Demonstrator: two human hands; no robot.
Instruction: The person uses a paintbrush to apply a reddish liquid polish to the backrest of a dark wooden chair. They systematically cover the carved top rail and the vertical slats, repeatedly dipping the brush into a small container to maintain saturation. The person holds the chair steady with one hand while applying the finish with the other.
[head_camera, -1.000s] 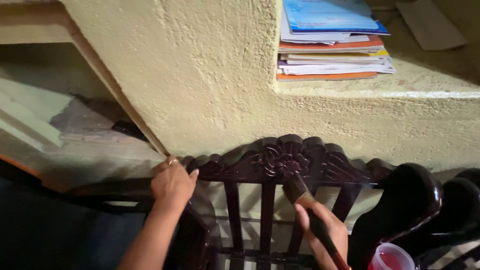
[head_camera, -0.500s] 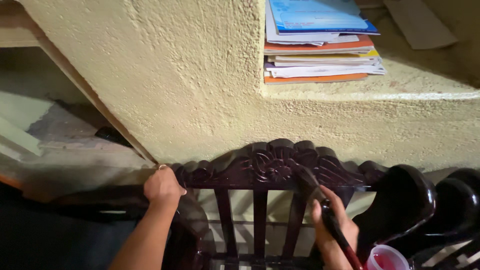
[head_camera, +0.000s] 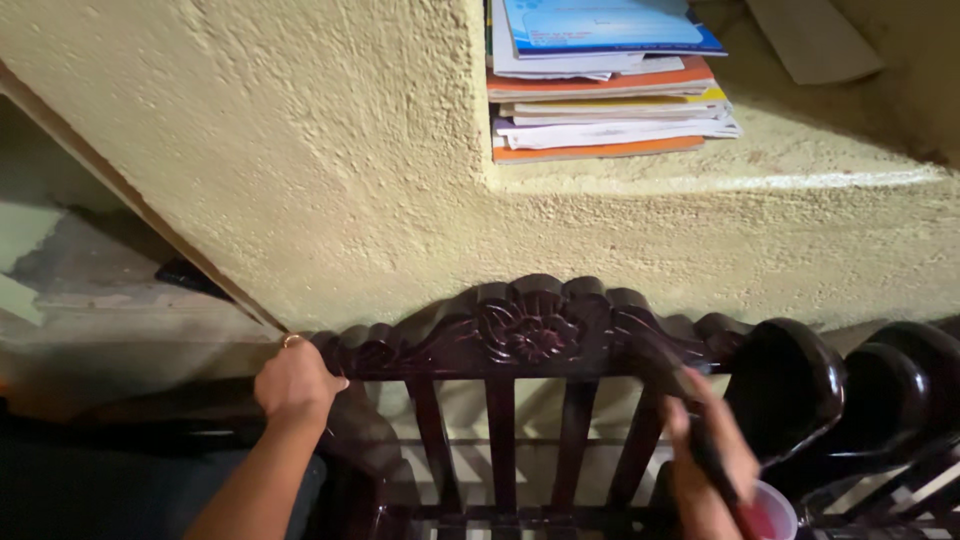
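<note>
A: Left hand (head_camera: 295, 385) clamped on the carved chair back (head_camera: 530, 330) at its left end, centre frame. Right hand (head_camera: 712, 460) wrapped around the paintbrush (head_camera: 700, 430), bristles at the right carvings.
B: Risk?
A: Red varnish cup (head_camera: 768, 515), lower right, just beside the wrist; an elbow nudge could probably tip it. Wet gloss could smear under the left fingers.

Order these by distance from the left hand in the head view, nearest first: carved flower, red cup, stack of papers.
From the left hand:
1. Carved flower, to its right on the chair's top rail.
2. Stack of papers, up on the ledge, upper right.
3. Red cup, bottom right corner.
</note>
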